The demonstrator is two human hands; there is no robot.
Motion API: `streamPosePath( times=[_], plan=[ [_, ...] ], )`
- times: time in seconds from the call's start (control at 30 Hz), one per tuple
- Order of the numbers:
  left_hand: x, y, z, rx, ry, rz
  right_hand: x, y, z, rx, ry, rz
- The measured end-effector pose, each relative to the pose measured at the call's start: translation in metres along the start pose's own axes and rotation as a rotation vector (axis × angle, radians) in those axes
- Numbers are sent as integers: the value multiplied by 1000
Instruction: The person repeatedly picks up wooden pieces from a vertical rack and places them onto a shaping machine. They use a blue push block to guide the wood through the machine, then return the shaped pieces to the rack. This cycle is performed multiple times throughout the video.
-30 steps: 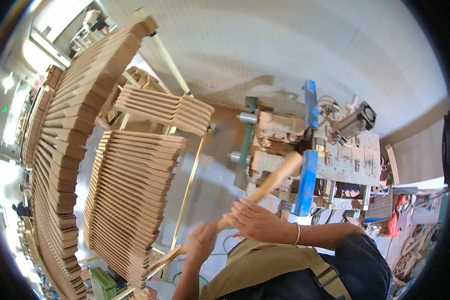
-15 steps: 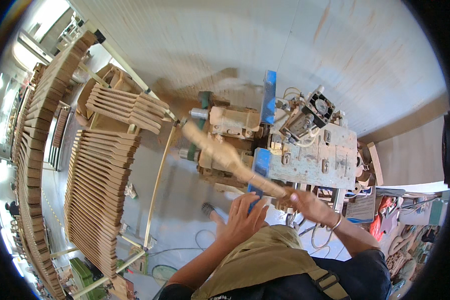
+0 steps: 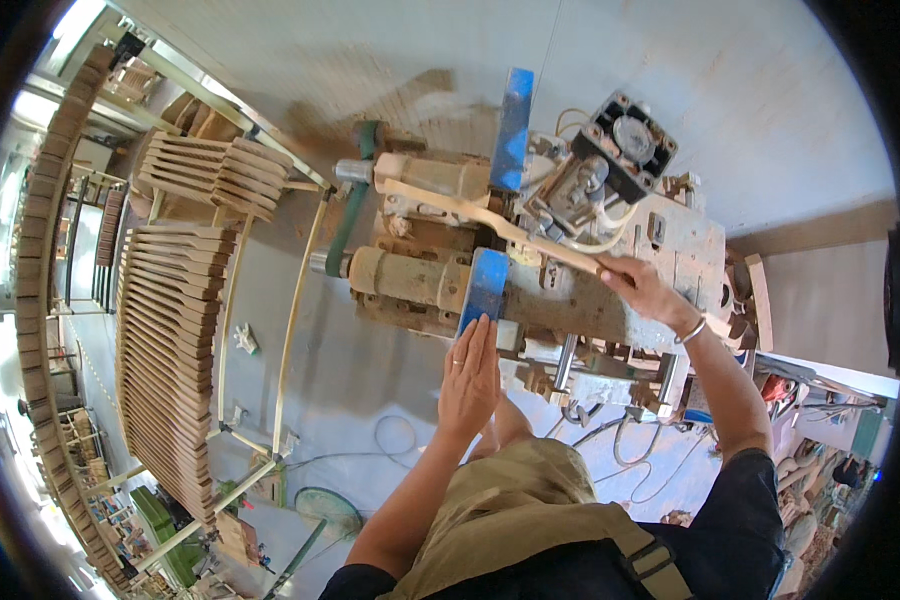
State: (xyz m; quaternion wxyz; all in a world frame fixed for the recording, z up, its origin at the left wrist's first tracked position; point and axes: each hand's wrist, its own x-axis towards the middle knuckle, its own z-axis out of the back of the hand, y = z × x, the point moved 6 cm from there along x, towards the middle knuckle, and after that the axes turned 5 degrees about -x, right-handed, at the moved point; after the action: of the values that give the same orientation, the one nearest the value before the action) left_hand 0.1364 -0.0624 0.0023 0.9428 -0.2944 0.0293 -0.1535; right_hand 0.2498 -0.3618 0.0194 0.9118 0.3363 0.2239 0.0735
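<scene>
My right hand (image 3: 642, 290) is closed around the near end of a long, curved wooden piece (image 3: 535, 242). The piece slants up and to the left over the machine (image 3: 692, 235), its far end near the upper roller (image 3: 432, 175). Fingers stretched out and close together, my left hand (image 3: 470, 372) touches the near end of a blue bar (image 3: 484, 285) and grips nothing. Just left of that bar lies the lower roller (image 3: 400, 276). A second blue bar (image 3: 513, 125) stands farther back. Whether the wood touches the upper roller, I cannot tell.
On the left, a pale tube rack (image 3: 288, 330) carries rows of similar wooden pieces (image 3: 170, 340), with another stack (image 3: 215, 170) behind. A black-topped mechanism (image 3: 625, 145) rises from the machine. Hoses hang below its near side, and a wall (image 3: 730, 120) stands behind.
My right hand has moved up and right with the wooden piece, whose far end has swung over the upper roller. My left hand's fingers have drawn together on the near blue bar. The view has shifted.
</scene>
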Motion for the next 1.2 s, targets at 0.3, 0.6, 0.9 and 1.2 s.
streamPosePath(
  times=[0.3,0.6,0.9,1.2],
  plan=[
    [-3,3,-2,-58,-84,46,10,-16,0,-336,-462,310],
    [-5,1,7,-87,-196,-27,14,-14,-16,-645,-586,378],
    [-5,0,7,-89,-228,-68,14,-11,-25,-742,-628,363],
    [-3,0,4,-78,-238,-85,22,-15,-36,-520,-664,361]
  ],
)
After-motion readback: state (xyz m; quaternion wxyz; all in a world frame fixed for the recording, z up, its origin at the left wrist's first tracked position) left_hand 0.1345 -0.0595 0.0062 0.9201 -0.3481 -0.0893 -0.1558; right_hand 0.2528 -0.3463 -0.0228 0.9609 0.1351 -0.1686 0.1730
